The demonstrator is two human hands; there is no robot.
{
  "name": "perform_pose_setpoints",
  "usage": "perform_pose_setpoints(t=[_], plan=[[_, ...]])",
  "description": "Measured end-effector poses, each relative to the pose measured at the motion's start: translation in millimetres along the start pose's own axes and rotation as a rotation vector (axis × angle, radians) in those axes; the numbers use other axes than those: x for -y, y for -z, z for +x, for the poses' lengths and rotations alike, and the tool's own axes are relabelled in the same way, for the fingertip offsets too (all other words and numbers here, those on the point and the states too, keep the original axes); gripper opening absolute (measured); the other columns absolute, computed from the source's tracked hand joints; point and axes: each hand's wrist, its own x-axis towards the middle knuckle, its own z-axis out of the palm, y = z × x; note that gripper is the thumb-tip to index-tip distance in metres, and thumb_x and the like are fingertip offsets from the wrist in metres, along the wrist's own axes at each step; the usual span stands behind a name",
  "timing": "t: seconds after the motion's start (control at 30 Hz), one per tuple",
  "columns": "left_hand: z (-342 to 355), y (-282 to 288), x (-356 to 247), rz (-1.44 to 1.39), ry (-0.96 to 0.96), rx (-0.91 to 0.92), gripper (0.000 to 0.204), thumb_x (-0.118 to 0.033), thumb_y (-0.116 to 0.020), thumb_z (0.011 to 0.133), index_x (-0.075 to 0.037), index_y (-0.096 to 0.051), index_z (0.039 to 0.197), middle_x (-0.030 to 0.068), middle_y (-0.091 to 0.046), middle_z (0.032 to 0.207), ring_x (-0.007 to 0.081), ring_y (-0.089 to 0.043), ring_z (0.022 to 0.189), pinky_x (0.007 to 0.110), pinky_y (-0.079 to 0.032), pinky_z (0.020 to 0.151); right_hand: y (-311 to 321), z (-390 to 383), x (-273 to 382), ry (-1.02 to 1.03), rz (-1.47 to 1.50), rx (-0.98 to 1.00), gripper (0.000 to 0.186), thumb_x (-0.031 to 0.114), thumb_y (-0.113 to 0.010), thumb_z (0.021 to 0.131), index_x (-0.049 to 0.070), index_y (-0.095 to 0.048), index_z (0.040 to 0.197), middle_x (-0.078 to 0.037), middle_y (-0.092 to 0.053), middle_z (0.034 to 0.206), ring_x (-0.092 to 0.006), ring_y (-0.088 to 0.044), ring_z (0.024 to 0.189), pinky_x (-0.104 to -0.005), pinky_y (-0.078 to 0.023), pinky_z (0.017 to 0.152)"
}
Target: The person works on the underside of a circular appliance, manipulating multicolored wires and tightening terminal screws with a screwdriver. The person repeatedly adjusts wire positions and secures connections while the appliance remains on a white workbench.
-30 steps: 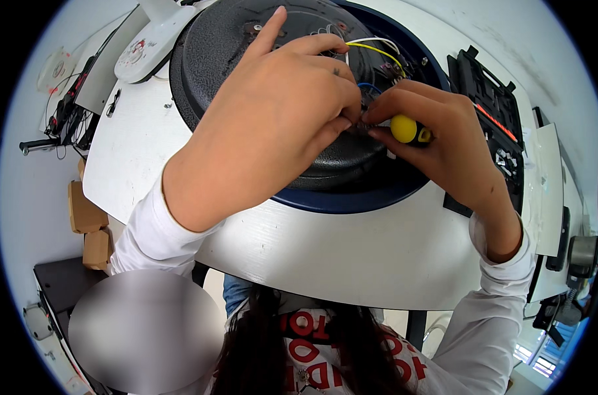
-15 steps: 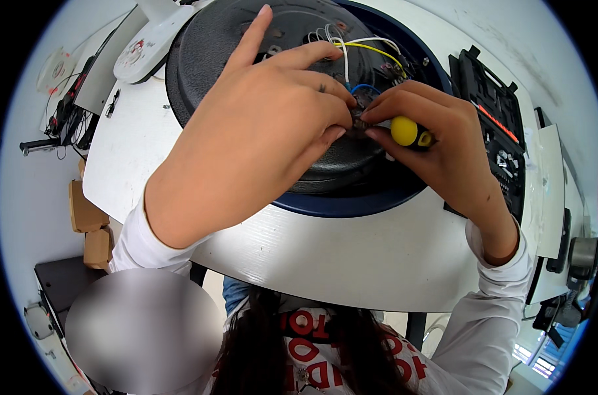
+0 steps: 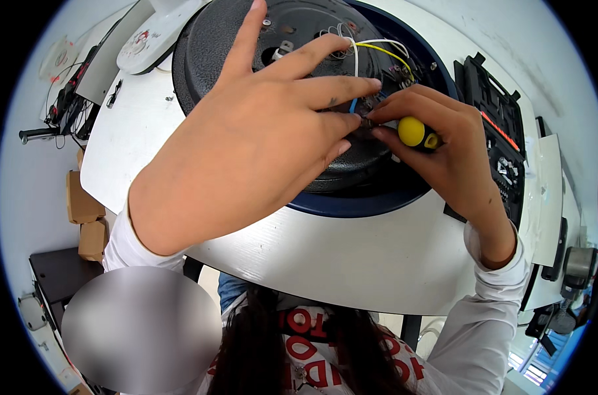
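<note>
A black, domed round housing sits in a dark blue round base, with a white wire, a yellow wire and a blue wire on its right part. My left hand reaches across it, fingers stretched and apart, one fingertip beside a small part among the wires. My right hand keeps a screwdriver with a yellow and black handle tucked in its palm; its shaft is hidden. The right thumb and index finger close at that same small part, which is mostly covered by fingertips.
The dark blue base rests on a white table. An open black tool case lies at the right with bits and sockets. A white stand is at the far left; cardboard boxes lie below the table's left side.
My left fingers have spread and stretched further right, with the thumb coming away from the small part. My right hand stays at the part, still keeping the screwdriver.
</note>
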Motion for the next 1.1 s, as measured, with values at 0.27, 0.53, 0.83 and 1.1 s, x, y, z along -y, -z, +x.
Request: perform_pose_setpoints(t=[0.27,0.53,0.83,1.1], plan=[[-7,3,3,-0.016,0.035,-0.021,0.021,-0.01,-0.069,0.079,-0.007,-0.074,0.098,0.0021,-0.063,0.129,0.0317,-0.042,0.137,0.067,-0.011,0.113,-1,-1,1,-0.019,-0.033,-0.022,0.018,0.01,-0.076,0.079,0.006,-0.066,0.092,-0.008,-0.065,0.084,-0.0286,-0.066,0.075,-0.0328,-0.051,0.065],[-2,-14,4,0.024,-0.039,-0.366,0.019,-0.01,-0.079,0.067,-0.012,-0.071,0.084,0.0009,-0.066,0.115,0.03,-0.049,0.13,0.061,-0.024,0.112,1,-2,4,-0.023,-0.045,-0.009,0.019,0.011,-0.077,0.079,0.005,-0.066,0.093,-0.01,-0.066,0.084,-0.0296,-0.066,0.073,-0.0322,-0.052,0.064],[12,-39,-10,-0.483,0.119,-0.609,0.018,-0.014,-0.081,0.065,-0.014,-0.069,0.079,-0.0021,-0.066,0.109,0.0265,-0.053,0.124,0.06,-0.028,0.111,7,-2,11,-0.101,0.049,0.021,0.018,0.007,-0.076,0.079,0.002,-0.065,0.092,-0.012,-0.066,0.083,-0.0283,-0.065,0.069,-0.0307,-0.051,0.065],[9,-21,-16,-0.038,0.142,-0.267,0.018,-0.013,-0.081,0.065,-0.016,-0.069,0.078,-0.0028,-0.067,0.109,0.0262,-0.054,0.123,0.063,-0.027,0.109,11,-8,9,-0.109,0.104,-0.011,0.018,0.004,-0.076,0.078,0.0,-0.065,0.091,-0.011,-0.066,0.081,-0.0252,-0.064,0.068,-0.0288,-0.05,0.064]])
